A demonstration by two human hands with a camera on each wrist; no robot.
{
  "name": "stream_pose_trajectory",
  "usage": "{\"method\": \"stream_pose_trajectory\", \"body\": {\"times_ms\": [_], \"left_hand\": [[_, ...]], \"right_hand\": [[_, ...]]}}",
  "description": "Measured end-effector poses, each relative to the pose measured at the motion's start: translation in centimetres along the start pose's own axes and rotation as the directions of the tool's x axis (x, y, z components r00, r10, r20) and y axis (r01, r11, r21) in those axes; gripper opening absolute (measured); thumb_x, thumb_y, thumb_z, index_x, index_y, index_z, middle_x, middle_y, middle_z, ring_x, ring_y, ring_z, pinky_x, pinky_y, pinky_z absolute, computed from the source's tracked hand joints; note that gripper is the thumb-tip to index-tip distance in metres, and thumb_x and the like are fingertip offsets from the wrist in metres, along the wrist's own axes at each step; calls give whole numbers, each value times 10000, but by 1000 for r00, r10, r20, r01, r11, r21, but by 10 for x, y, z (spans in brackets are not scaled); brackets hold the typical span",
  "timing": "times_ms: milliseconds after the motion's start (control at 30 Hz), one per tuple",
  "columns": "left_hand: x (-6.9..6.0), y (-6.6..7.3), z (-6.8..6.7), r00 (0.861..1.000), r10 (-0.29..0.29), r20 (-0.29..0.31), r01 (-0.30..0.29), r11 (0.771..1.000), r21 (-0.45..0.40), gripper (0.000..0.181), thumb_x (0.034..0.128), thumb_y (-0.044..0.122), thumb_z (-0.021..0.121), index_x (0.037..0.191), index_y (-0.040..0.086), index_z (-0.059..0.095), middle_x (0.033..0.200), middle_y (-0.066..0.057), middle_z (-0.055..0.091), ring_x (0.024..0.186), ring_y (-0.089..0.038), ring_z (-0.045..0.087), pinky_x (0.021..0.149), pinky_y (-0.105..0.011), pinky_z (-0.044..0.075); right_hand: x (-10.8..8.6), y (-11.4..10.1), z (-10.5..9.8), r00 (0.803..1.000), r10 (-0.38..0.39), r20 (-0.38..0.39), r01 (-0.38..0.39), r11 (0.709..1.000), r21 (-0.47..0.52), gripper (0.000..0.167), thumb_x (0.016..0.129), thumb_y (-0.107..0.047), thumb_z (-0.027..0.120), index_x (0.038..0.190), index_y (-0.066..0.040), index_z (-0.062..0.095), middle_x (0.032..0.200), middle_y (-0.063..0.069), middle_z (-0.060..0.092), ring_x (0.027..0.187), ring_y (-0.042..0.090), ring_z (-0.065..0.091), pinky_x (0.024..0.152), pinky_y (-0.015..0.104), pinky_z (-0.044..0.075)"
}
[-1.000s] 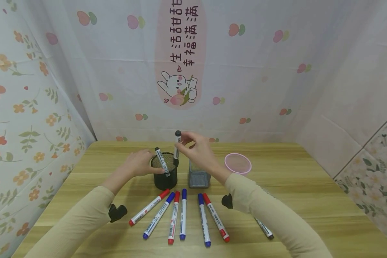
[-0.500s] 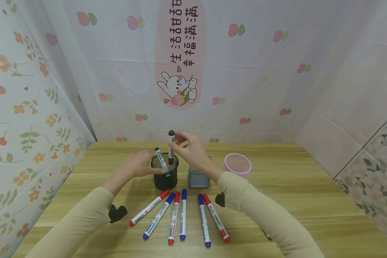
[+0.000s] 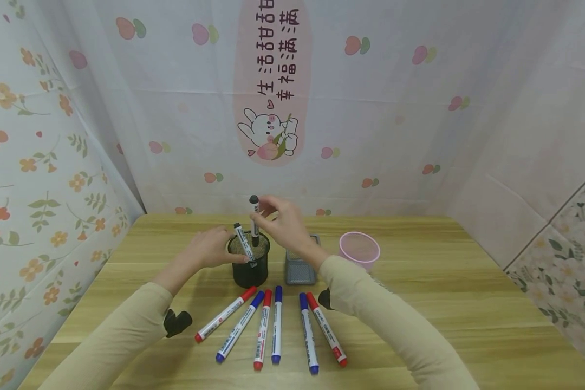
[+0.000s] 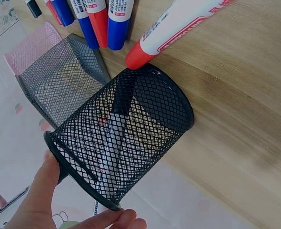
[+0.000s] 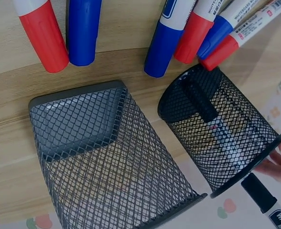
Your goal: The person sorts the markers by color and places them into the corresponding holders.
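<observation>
A black round mesh cup (image 3: 250,273) stands on the table, one black-capped marker (image 3: 244,241) leaning inside it. My left hand (image 3: 207,248) grips the cup's rim from the left; the left wrist view shows thumb and fingers at the rim (image 4: 81,176). Between thumb and fingers my right hand (image 3: 285,225) pinches a second black-capped marker (image 3: 255,219), upright, its lower end at the cup's mouth. In the right wrist view that marker's black end (image 5: 258,192) is beside the rim of the mesh cup (image 5: 221,138).
Right of the cup stands a grey square mesh holder (image 3: 300,271), then a pink round basket (image 3: 359,247). Several red and blue markers (image 3: 277,325) lie in front of the cup and holder. A patterned cloth (image 3: 370,108) hangs behind the table.
My right hand has moved left with its marker, from the cup's right edge to over its mouth. The right forearm has shifted left too, while my left hand has stayed on the cup.
</observation>
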State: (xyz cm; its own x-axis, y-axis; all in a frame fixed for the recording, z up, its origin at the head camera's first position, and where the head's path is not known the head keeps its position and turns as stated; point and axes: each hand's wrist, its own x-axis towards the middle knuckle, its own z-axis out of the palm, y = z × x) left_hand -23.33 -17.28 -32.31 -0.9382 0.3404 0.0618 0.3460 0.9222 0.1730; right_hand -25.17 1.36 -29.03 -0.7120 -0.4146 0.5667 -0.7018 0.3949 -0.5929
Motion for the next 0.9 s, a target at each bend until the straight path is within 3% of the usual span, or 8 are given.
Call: {"method": "stream_pose_trajectory", "body": {"times_ms": [433,733,900], "left_hand": [[1,0,0,1000,-11,15,11,1000,20,474,695,560,632,888,128,610,938,-98,565,796,-245,536,645,-436,431],[1,0,0,1000,-9,17,9,1000,6,504,700,555,631,920,102,616,971,-109,566,804,-243,534,640,-418,438],[1,0,0,1000,-10,21,10,1000,1,496,697,559,631,899,105,613,936,-92,561,741,-209,511,596,-373,427]], "right_hand": [[1,7,9,1000,-15,21,15,1000,-25,276,819,-169,630,1063,-46,594,870,13,601,759,87,562,687,315,471],[-2,9,12,998,37,42,-35,999,-36,296,823,-169,623,1083,-32,582,889,23,604,776,105,566,662,227,448],[-6,14,16,997,65,47,-65,998,-17,290,815,-153,631,1072,-27,587,892,29,599,776,115,568,672,247,453]]}}
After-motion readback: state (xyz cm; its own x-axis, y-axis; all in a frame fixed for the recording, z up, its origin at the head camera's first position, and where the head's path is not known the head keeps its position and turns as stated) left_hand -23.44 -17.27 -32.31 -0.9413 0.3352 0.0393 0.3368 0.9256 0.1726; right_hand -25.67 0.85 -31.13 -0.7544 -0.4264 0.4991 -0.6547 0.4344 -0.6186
